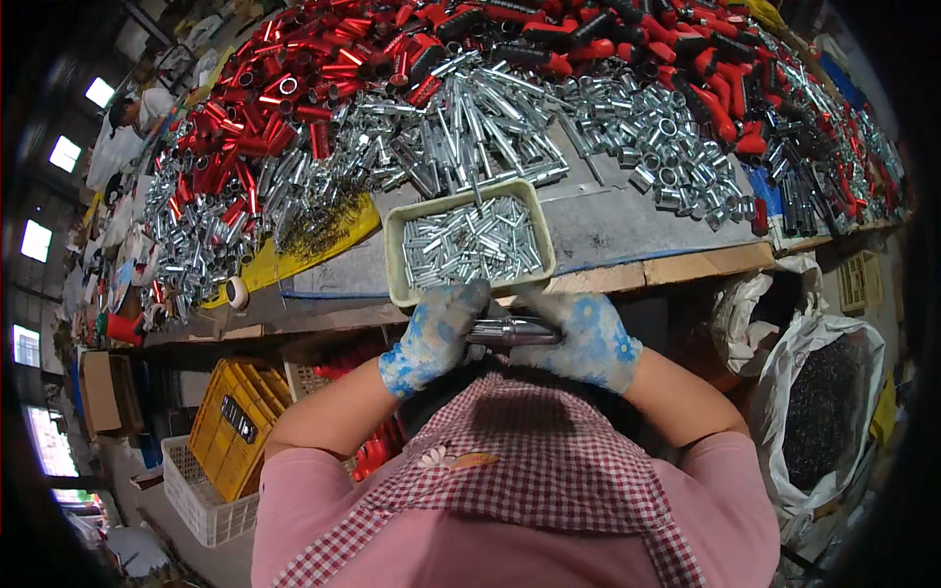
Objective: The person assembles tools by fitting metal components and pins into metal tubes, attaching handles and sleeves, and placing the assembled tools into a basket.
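While gripping a shiny metal part (514,331), with left hand (438,328), with right hand (586,338) too, right by the tray (395,250)

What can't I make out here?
All in the head view:
Right hand: blurred, so its grip on the metal part is unclear.
Tray: near rim partly hidden by the left hand.
Red parts: heap cut off by the upper edge.
Lower white sack: contents too small and dark to identify.
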`<control>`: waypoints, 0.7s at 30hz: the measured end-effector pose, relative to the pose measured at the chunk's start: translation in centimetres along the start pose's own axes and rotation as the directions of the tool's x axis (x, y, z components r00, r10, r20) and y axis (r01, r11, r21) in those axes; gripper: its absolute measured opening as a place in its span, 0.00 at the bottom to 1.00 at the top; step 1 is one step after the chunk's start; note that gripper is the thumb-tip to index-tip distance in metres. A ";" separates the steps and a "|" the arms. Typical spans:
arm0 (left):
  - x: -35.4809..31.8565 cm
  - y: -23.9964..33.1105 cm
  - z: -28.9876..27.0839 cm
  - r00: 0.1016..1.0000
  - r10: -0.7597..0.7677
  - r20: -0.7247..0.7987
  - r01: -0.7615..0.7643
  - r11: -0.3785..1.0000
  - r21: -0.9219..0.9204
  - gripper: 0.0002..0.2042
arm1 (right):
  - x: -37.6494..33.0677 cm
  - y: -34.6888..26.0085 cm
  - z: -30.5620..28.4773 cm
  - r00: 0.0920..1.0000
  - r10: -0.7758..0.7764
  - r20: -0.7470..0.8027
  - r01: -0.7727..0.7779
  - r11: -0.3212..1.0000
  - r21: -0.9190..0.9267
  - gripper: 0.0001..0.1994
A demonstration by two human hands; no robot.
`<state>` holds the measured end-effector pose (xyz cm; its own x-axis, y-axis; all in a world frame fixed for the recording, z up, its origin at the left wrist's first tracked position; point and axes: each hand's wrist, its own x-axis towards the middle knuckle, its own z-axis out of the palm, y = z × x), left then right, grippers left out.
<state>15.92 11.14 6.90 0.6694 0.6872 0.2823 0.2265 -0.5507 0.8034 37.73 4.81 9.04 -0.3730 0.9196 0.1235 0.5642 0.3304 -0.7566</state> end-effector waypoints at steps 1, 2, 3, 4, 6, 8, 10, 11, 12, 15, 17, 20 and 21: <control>0.3 1.2 -0.8 0.879 -0.448 0.163 0.466 0.879 -0.098 0.25 | 0.0 0.4 0.1 0.996 0.013 0.091 -0.015 1.000 0.022 0.25; 0.7 1.1 -1.1 0.879 -0.447 0.164 0.466 0.879 -0.100 0.25 | 0.0 0.7 0.2 0.996 0.015 0.092 -0.017 1.000 0.021 0.25; 1.3 0.8 -1.3 0.892 -0.424 0.157 0.434 0.900 -0.036 0.21 | -0.1 0.9 0.3 0.997 0.042 0.063 -0.039 0.998 -0.052 0.24; 1.9 0.7 -1.8 0.903 -0.404 0.146 0.404 0.914 0.032 0.18 | -0.1 1.1 0.4 0.998 0.060 0.035 -0.056 0.991 -0.121 0.23; 3.7 -1.1 -3.7 0.996 -0.052 -0.076 0.086 0.829 0.553 0.13 | 0.1 1.7 0.2 0.997 0.083 0.008 -0.081 0.985 -0.152 0.23; 5.3 -1.6 -5.2 0.901 -0.424 -0.096 0.375 0.647 0.664 0.18 | 0.2 1.7 -0.6 0.974 0.228 0.015 -0.228 0.973 -0.038 0.21; 5.4 -3.3 -4.8 0.876 -0.480 -0.051 0.374 0.609 0.700 0.18 | 0.3 1.7 -0.7 0.973 0.232 -0.009 -0.232 0.970 -0.071 0.20; 5.4 -3.9 -4.6 0.846 -0.534 -0.008 0.368 0.572 0.733 0.19 | 0.3 1.7 -0.7 0.971 0.238 -0.003 -0.238 0.970 -0.053 0.20; 5.4 -4.2 -4.7 0.846 -0.533 -0.004 0.366 0.575 0.731 0.19 | 0.3 1.6 -0.7 0.970 0.244 0.003 -0.244 0.969 -0.035 0.19; 5.2 -3.9 -5.2 0.898 -0.440 -0.014 0.329 0.650 0.685 0.17 | 0.0 1.6 -0.5 0.982 0.184 -0.049 -0.188 0.975 -0.118 0.20; 5.1 -5.4 -4.5 0.910 -0.413 -0.018 0.305 0.641 0.704 0.17 | -0.1 1.4 -0.3 0.982 0.180 -0.048 -0.186 0.972 -0.146 0.20; 5.7 -5.3 -4.1 0.907 -0.421 -0.020 0.291 0.592 0.752 0.16 | -0.3 1.2 0.2 0.987 0.148 -0.060 -0.157 0.969 -0.190 0.21; 6.0 -5.2 -4.3 0.888 -0.460 0.016 0.288 0.582 0.761 0.16 | -0.5 1.0 0.2 0.989 0.124 -0.074 -0.137 0.969 -0.205 0.21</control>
<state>15.70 20.19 6.67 0.5013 0.8559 -0.1270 0.8627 -0.4830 0.1499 38.30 4.68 8.05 -0.2440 0.9668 0.0759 0.7489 0.2376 -0.6186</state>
